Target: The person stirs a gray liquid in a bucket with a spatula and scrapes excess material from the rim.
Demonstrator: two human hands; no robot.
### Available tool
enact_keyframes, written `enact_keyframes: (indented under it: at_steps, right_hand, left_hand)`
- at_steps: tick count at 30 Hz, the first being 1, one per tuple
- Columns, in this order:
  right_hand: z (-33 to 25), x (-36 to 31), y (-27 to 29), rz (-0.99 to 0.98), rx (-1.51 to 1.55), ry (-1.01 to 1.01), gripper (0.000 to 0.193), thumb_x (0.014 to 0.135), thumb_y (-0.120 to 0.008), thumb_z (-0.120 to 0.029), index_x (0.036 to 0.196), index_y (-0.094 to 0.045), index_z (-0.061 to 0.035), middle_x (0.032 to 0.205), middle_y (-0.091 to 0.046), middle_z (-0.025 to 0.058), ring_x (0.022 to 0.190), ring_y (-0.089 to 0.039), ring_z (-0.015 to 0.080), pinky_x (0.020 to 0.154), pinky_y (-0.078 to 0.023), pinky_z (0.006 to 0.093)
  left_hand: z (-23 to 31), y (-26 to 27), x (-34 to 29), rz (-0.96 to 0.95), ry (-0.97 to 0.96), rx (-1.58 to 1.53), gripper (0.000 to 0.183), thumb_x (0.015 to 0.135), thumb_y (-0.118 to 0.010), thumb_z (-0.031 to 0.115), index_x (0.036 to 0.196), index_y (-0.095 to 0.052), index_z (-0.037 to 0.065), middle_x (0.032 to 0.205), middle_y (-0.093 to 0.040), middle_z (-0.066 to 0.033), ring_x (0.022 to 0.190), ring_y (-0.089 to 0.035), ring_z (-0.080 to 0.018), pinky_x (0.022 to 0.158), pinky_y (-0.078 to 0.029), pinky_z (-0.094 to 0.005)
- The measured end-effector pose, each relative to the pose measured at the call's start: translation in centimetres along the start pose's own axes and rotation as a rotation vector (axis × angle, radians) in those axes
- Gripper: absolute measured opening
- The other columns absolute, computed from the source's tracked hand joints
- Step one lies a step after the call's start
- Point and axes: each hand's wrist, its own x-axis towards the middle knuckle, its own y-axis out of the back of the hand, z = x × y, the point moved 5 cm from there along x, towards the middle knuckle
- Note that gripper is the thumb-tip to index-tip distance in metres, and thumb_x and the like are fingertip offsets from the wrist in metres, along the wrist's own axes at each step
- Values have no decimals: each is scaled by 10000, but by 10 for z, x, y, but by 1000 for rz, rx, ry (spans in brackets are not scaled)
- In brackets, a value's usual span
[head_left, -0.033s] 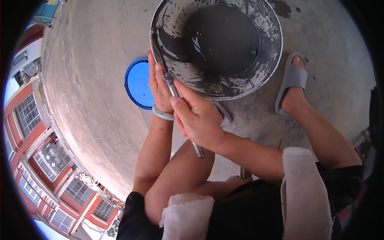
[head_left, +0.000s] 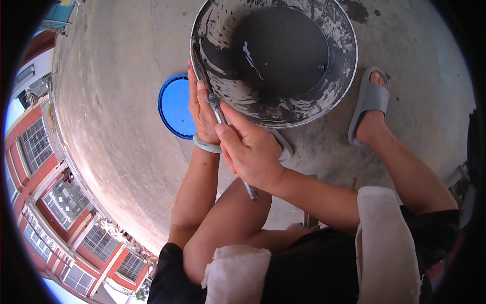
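Observation:
A bucket point(head_left: 276, 119) with a pale rim stands in front of me, its inside smeared grey and black. Dark grey liquid point(head_left: 288, 48) with a bright streak of reflection fills its lower part. Along the bucket's left rim slants a silver metal rod point(head_left: 220, 115), dark-coated at its far end, with a grey knotted lump around it. My right hand point(head_left: 253, 152) is closed round the rod below the lump. My left hand point(head_left: 204, 114), wearing a pale bangle, lies along the bucket's outer left side, its thumb against the rod; its other fingers are partly hidden.
A round blue lid or container top point(head_left: 177, 109) is on the concrete floor left of the bucket, partly behind my left hand. My foot in a grey slipper point(head_left: 369, 101) is to the right. Beyond the floor at left stands a red building point(head_left: 66, 197) with barred windows.
The bright reflection on the liquid has shifted shape slightly. My hands, the rod and the bucket stay almost exactly where they were.

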Motion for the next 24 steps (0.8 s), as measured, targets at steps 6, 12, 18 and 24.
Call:
enact_keyframes:
  at_steps: [6, 12, 18, 24]
  right_hand:
    - [3, 2, 1, 9, -130, 20, 449, 979, -435, -103, 1407, -352, 1, 829, -572, 41, 672, -501, 71, 632, -436, 208]
    - [-19, 8, -15, -49, 269, -49, 452, 998, -432, -212, 1419, -361, -64, 614, -463, -13, 440, -413, 60, 398, -360, 218]
    - [-34, 5, 11, -48, 355, -245, 436, 1004, -413, -233, 1415, -364, -100, 659, -449, -7, 432, -387, 59, 392, -345, 217]
    - [-37, -13, 19, -31, 69, -398, 398, 1006, -378, -234, 1351, -419, -40, 619, -473, 13, 421, -418, 82, 407, -367, 242]
  left_hand:
    - [-2, 7, 1, 3, -18, 37, 520, 1022, -317, 264, 1450, -265, -25, 1457, -359, -142, 1307, -380, -212, 1090, -284, -315]
    - [-6, 2, 0, 33, 27, -172, 521, 1013, -338, 249, 1447, -263, -31, 1455, -360, -133, 1291, -404, -207, 1090, -290, -313]
    - [4, -1, 4, 29, 43, -9, 515, 1014, -289, 230, 1454, -236, -32, 1407, -417, -144, 1275, -416, -199, 1066, -310, -295]
    - [-4, 0, 5, 96, 18, -30, 548, 1006, -312, 259, 1460, -214, -31, 1400, -420, -143, 1263, -423, -205, 1061, -322, -311]
